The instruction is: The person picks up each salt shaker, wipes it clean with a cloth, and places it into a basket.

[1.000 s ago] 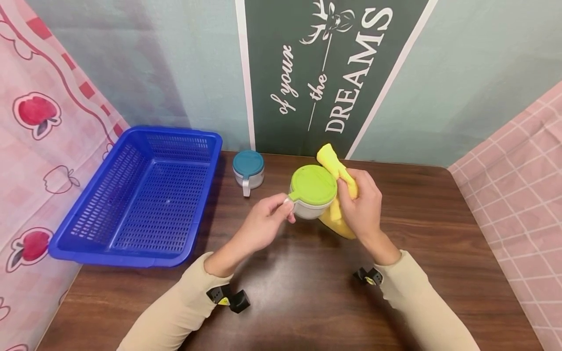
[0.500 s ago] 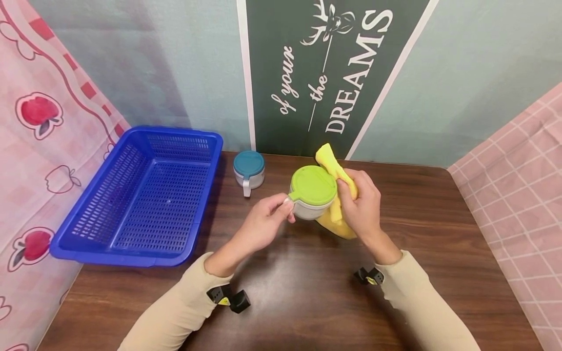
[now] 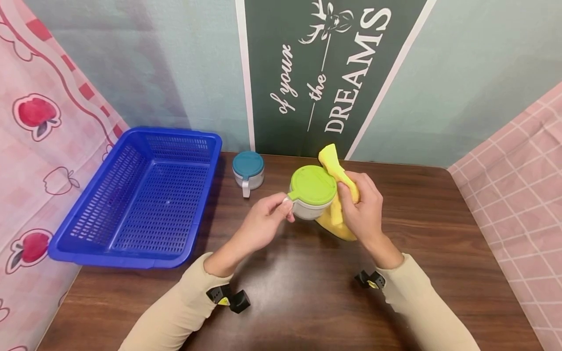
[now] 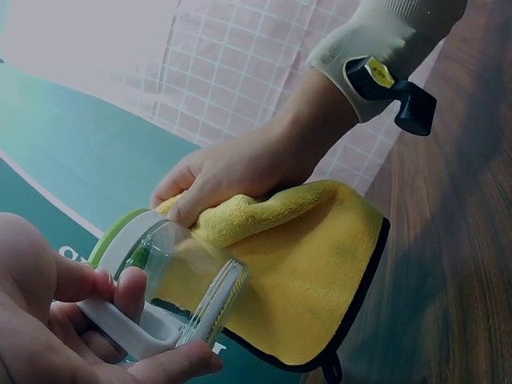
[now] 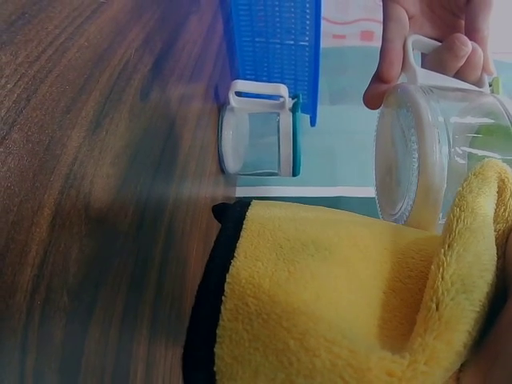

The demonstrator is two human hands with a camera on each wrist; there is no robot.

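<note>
A clear glass jar (image 4: pixel 180 264) with a lime-green lid (image 3: pixel 313 185) is held up above the table by my left hand (image 3: pixel 265 220). Fingers of that hand curl round the jar's white handle (image 4: pixel 132 324). My right hand (image 3: pixel 363 204) grips a yellow cloth (image 5: pixel 320 296) with a dark edging, bunched at the top and hanging down. In the head view the cloth lies against the jar's right side, and its lower part droops behind the jar. A second glass jar (image 5: pixel 258 136), with a teal lid (image 3: pixel 248 163) and white handle, stands on the table left of the held one.
A blue perforated plastic basket (image 3: pixel 204 195) sits at the left of the dark wooden table (image 3: pixel 303 302). Behind runs a fabric backdrop (image 3: pixel 408 122) with printed lettering. Pink patterned cloth hangs on both sides.
Over the last half second my right hand and the cloth shift very slightly down and right along the jar's side. My left hand and the jar stay nearly in place.
</note>
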